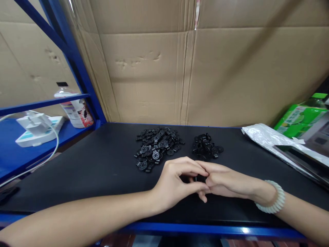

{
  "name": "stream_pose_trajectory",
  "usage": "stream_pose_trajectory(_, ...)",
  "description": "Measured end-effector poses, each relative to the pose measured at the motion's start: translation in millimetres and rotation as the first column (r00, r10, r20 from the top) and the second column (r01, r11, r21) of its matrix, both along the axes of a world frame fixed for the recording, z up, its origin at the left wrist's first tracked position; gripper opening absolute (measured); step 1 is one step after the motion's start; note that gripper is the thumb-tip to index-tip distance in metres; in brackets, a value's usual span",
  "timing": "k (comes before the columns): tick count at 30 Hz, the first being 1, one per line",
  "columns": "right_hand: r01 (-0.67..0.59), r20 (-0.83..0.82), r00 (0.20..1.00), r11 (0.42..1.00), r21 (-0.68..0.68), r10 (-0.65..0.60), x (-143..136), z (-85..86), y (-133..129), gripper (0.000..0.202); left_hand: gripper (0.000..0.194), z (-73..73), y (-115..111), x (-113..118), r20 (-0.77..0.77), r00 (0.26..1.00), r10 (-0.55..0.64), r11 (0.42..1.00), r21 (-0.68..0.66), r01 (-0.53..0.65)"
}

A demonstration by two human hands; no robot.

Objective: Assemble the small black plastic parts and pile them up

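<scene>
Near the front of the black table, my left hand (pixel 177 181) and my right hand (pixel 223 180) meet at the fingertips. Between them a small black part (pixel 199 178) shows only partly, with the fingers of both hands closed around it. Behind my left hand lies a large pile of black plastic parts (pixel 159 144), several with round perforated discs. A smaller pile of black parts (pixel 205 146) sits behind my right hand. A pale coiled band (pixel 273 197) circles my right wrist.
The black table (pixel 89 164) has a blue frame. On the left blue shelf are a bottle (pixel 77 111) and a white power strip with a plug (pixel 38 127). Silvery packaging (pixel 272 140) and a green pack (pixel 298 120) lie right. Cardboard (pixel 144 75) stands behind.
</scene>
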State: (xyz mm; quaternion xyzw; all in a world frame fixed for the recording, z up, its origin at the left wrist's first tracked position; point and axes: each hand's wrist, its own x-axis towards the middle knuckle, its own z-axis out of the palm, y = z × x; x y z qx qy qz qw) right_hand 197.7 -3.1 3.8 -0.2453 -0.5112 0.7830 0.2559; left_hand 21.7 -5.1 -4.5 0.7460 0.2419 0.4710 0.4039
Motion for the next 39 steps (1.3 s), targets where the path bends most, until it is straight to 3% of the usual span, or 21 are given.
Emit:
stream_pose_trajectory(12,-0.039,0.006,0.999,0.996,-0.075,0.040,-1.3,4.5,-1.8,0.031,0.020,-3.9,-3.2,4.0,-0.027,1.000,0.000,0.998,-0.057,-0.001)
stream_pose_trajectory(18,0.074,0.131,0.989,0.997,0.018,-0.075,-7.2,5.1,-3.6,0.024,0.015,-2.2,-3.4,6.2,-0.125,0.990,0.068,0.997,0.040,-0.064)
stream_pose_trajectory(29,0.067,0.236,0.966,0.985,0.157,-0.103,-3.5,2.6,-2.1,0.026,0.019,-4.4,-4.6,8.2,-0.099,0.994,0.051,0.999,0.022,-0.049)
stream_pose_trajectory(35,0.058,0.105,0.992,0.996,0.064,-0.064,-4.7,-2.3,-0.5,0.029,0.017,-3.2,-4.7,8.0,-0.102,0.987,0.120,0.989,0.100,-0.110)
stream_pose_trajectory(39,0.071,0.004,0.997,0.997,0.004,-0.071,-1.3,-0.7,2.5,0.033,0.022,-1.0,-3.3,6.1,-0.026,0.988,0.153,0.988,0.023,-0.152)
